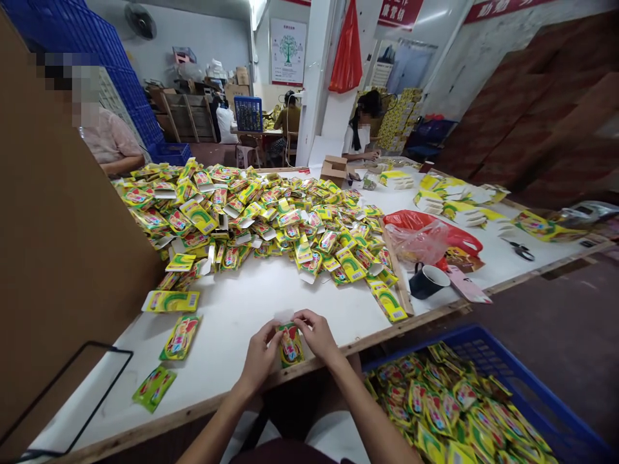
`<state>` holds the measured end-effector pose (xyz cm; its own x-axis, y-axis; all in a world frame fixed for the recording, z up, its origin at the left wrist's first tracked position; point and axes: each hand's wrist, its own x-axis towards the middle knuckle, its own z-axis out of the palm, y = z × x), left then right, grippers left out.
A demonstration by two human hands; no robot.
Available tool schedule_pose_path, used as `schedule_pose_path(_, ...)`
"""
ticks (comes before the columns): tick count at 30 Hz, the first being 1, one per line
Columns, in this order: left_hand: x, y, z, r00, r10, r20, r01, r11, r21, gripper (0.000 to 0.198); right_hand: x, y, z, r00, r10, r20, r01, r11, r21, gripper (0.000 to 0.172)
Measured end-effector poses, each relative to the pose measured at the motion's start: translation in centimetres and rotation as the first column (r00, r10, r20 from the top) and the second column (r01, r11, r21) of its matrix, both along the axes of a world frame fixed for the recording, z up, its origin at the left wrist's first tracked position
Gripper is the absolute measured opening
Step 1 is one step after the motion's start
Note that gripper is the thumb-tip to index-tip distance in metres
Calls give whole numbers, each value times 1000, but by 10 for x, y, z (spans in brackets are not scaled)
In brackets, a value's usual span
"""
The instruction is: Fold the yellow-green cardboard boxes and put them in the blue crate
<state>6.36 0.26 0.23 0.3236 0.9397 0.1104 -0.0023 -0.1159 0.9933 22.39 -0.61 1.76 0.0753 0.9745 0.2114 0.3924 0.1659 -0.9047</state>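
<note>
Between my two hands, at the near edge of the white table point(232, 309), is a small yellow-green printed box point(291, 345) with a white flap at its top. My left hand point(264, 351) pinches its left side near the top. The fingers of my right hand point(314, 335) are closed on its upper right corner by the flap. To the left lie a flat yellow box point(171, 301), another printed box point(180, 338) and a green packet point(154, 388). A big heap of similar boxes point(261, 212) spreads beyond my hands, several with open white flaps.
A blue crate point(536, 403) full of packets stands low at the right. A dark mug point(428, 281), a pink phone-like object point(467, 283), a red plastic bag point(464, 241) and scissors point(521, 251) lie on the table's right. A cardboard sheet point(62, 225) rises at left. Other people sit beyond.
</note>
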Motion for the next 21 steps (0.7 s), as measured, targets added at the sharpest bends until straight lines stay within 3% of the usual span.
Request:
schedule_pose_path(4,8,-6,0,991,75,109,-78,997,26,22,-3,3,4,998,-8,-68,12,999,48,14)
schedule_pose_path(9,9,-11,7,994,70,80,-71,997,9,16,-6,-12,8,999,49,-21,-47,995,84,13)
schedule_pose_path(16,15,9,10,986,106,129,-88,986,-140,18,-10,-2,5,994,-112,-19,112,994,10,17)
schedule_pose_path(21,16,11,9,986,128,106,-114,985,-129,19,-6,2,4,995,-78,-62,76,997,-35,21)
